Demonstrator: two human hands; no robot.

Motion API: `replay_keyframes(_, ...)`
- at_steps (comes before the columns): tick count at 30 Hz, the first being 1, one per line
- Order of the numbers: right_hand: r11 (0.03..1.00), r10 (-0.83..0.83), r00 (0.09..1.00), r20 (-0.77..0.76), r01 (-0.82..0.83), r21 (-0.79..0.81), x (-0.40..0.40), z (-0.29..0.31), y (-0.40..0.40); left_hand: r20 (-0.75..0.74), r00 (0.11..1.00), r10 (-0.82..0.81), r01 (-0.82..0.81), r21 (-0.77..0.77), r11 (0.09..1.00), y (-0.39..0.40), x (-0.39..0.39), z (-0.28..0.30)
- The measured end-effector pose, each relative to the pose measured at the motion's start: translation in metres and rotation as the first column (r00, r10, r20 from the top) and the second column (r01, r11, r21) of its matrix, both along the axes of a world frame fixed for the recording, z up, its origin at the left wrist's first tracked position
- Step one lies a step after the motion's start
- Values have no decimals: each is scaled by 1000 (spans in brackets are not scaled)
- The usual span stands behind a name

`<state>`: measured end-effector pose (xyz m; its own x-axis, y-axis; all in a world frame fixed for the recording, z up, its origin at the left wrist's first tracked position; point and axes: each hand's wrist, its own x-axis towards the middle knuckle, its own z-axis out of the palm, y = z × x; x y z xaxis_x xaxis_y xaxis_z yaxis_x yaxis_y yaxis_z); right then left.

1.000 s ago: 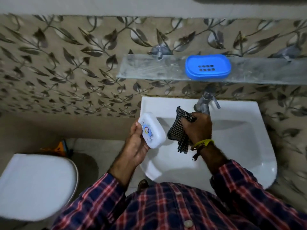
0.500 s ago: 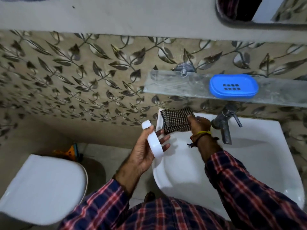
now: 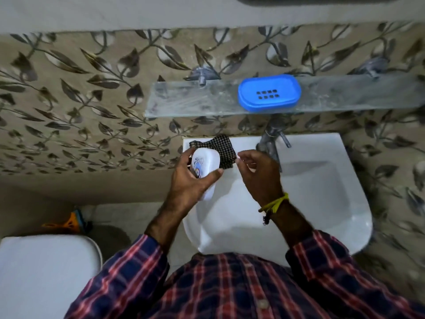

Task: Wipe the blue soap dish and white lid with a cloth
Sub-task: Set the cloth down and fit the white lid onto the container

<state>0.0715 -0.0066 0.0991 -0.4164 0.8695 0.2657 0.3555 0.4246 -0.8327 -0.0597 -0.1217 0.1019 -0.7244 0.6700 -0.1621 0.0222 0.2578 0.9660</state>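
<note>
The blue soap dish with drain holes sits on the glass shelf above the basin. My left hand grips the white lid, printed side up, over the basin's left rim. The checked cloth lies on the basin's back left corner, just behind the lid. My right hand hovers to the right of the lid with loosely bent fingers and holds nothing.
A white wash basin fills the lower middle, with a metal tap at its back. A white toilet lid is at the lower left, with an orange brush on the floor behind it.
My right hand has let go of the cloth, which now lies on the basin's corner. My left hand has turned the lid so its printed face points up.
</note>
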Motion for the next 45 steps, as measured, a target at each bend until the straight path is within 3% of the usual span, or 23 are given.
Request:
replay_keyframes(7, 939, 13, 999, -33, -1, 344, 33, 69, 19, -262, 962, -75, 89, 44, 995, 10, 35, 28)
replay_keyframes(11, 897, 60, 995, -74, -21, 442, 43, 103, 62, -465, 884, -58, 100, 67, 993, 7, 48, 45)
replay_keyframes(14, 925, 68, 979, 191, -134, 356, 44, 116, 107, -523, 852, -36, 98, 93, 991, 7, 46, 64)
replay_keyframes(16, 936, 168, 909, 382, -269, 228, 40, 121, 131, -580, 814, -36, 115, 100, 988, 10, 39, 78)
replay_keyframes(19, 904, 318, 839, 441, -409, 127, 32, 121, 149, -649, 761, -5, 123, 136, 983, 17, 27, 101)
replay_keyframes(23, 901, 396, 889, 229, -424, 91, 32, 123, 145, -671, 741, 26, 122, 172, 977, 23, 18, 123)
replay_keyframes(26, 894, 448, 891, -74, -448, 9, 37, 124, 132, -565, 823, 51, 107, 243, 964, 27, 16, 133)
replay_keyframes(29, 883, 364, 816, -449, -456, -113, 47, 132, 110, -355, 935, 26, 106, 347, 932, 29, 18, 143)
replay_keyframes(32, 857, 223, 709, -669, -470, -213, 59, 142, 87, -186, 981, -63, 135, 406, 904, 33, 29, 151)
replay_keyframes(34, 829, 195, 685, -702, -497, -255, 60, 145, 70, -146, 982, -118, 167, 390, 905, 38, 42, 153)
replay_keyframes(39, 840, 131, 765, -630, -424, -340, 49, 130, 34, -134, 955, -266, 295, 296, 909, 50, 77, 143)
replay_keyframes(45, 866, -18, 804, -595, -284, -410, 50, 119, 16, -145, 949, -282, 308, 214, 927, 52, 93, 130)
